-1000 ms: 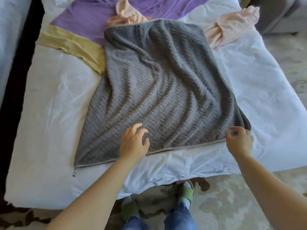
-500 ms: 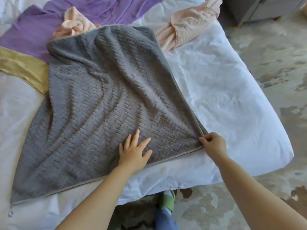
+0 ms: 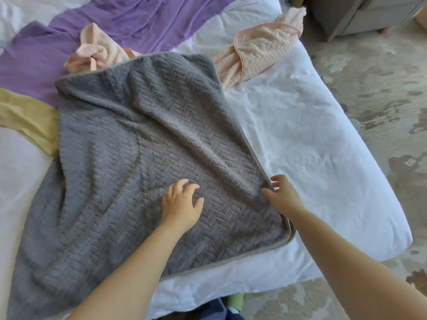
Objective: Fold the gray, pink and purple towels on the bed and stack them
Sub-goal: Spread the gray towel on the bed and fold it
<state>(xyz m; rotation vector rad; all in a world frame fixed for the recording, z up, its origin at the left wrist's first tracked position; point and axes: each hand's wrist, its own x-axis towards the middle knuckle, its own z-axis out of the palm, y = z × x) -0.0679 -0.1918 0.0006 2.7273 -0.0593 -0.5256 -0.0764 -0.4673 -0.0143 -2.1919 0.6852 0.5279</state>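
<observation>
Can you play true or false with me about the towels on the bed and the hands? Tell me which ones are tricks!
1. The gray towel lies spread out on the bed. True.
2. The pink towel is folded in a neat square. False: the pink towel is crumpled.
3. The left hand rests on the gray towel. True.
4. The right hand holds the purple towel. False: the right hand touches the gray towel's right edge; the purple towel lies at the far side.
</observation>
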